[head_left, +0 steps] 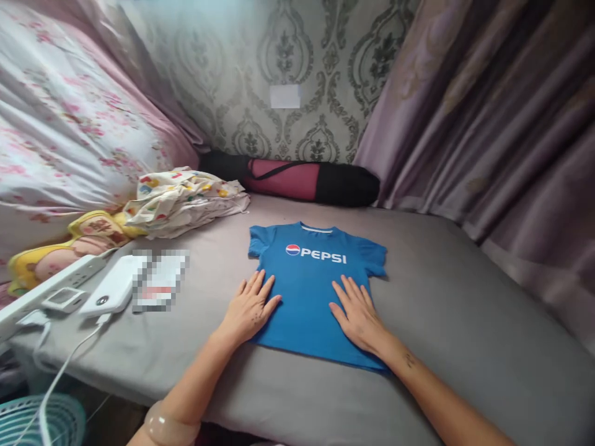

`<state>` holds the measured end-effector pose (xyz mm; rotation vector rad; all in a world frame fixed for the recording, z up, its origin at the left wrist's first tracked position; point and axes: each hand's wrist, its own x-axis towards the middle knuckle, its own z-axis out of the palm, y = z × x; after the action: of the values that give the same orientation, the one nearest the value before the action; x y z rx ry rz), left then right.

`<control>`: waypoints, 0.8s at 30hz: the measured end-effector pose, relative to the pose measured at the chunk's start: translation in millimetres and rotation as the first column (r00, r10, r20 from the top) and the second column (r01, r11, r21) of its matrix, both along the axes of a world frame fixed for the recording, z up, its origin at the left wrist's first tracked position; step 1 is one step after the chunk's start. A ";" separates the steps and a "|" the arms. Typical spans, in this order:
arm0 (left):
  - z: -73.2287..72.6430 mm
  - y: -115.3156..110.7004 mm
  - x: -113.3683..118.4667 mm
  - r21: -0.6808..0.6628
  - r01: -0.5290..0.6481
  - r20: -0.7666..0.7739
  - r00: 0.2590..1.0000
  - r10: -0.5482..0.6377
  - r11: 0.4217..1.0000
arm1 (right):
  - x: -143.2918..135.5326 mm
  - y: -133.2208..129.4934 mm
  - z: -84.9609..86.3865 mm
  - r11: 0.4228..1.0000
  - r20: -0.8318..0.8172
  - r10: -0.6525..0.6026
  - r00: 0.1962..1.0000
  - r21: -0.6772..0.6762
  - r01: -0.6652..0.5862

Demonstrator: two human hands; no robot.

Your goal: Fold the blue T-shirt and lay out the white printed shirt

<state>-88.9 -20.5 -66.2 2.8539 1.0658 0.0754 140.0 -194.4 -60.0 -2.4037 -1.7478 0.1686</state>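
Note:
A blue T-shirt [307, 303] with a white PEPSI print lies spread out on a grey sheet, its collar pointing away from me. My left hand [251, 306] rests flat on the shirt's left side, fingers stretched out and partly over the edge. On the right side, my right hand [357, 316] lies flat on the fabric with its fingers spread. Neither hand grips the cloth. Both short sleeves stick out sideways at the far end.
Behind the shirt lies a black and dark-red long bag [288, 179]. To the left are a crumpled patterned cloth [186, 198], a yellow plush item [93, 241], a white power bank [116, 285] with a cable, and a power strip [56, 291]. A turquoise basket [69, 415] stands below the bed edge.

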 end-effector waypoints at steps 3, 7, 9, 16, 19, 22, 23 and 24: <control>5.8 -2.6 1.7 0.000 0.006 -0.055 0.998 -0.006 1.000 | -5.8 -15.4 8.2 0.999 -0.044 0.040 0.998 -0.024 -0.041; 14.0 -6.1 4.6 -0.006 0.014 -0.130 0.991 -0.014 1.000 | -17.1 -44.2 14.0 0.994 -0.091 0.107 0.990 -0.018 -0.109; 15.8 -8.1 7.4 0.002 -0.020 -0.150 0.988 0.020 1.000 | -22.9 -58.4 15.6 0.992 -0.099 0.127 0.987 -0.013 -0.129; 16.2 -17.6 15.5 0.098 0.016 -0.080 0.997 -0.008 0.995 | -39.1 -97.1 23.8 0.984 -0.139 0.170 0.976 -0.028 -0.175; 17.4 -20.6 17.2 0.098 0.122 -0.006 0.993 -0.122 0.988 | -41.2 -108.2 34.1 0.976 -0.217 0.178 0.960 -0.086 -0.201; 19.6 -22.1 22.2 0.065 0.190 0.030 0.981 -0.193 0.980 | -38.6 -113.4 52.5 0.960 -0.310 0.186 0.932 -0.142 -0.239; 20.9 -22.5 25.2 0.051 0.209 0.035 0.977 -0.211 0.976 | -36.7 -112.8 59.9 0.956 -0.333 0.193 0.923 -0.148 -0.253; 22.7 -23.0 29.0 0.037 0.229 0.038 0.972 -0.230 0.973 | -34.1 -110.4 67.3 0.953 -0.352 0.203 0.914 -0.141 -0.266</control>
<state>-59.9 -43.5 -43.5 2.9674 0.7263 0.1365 105.9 -304.8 7.3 -2.1059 -1.9176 0.7570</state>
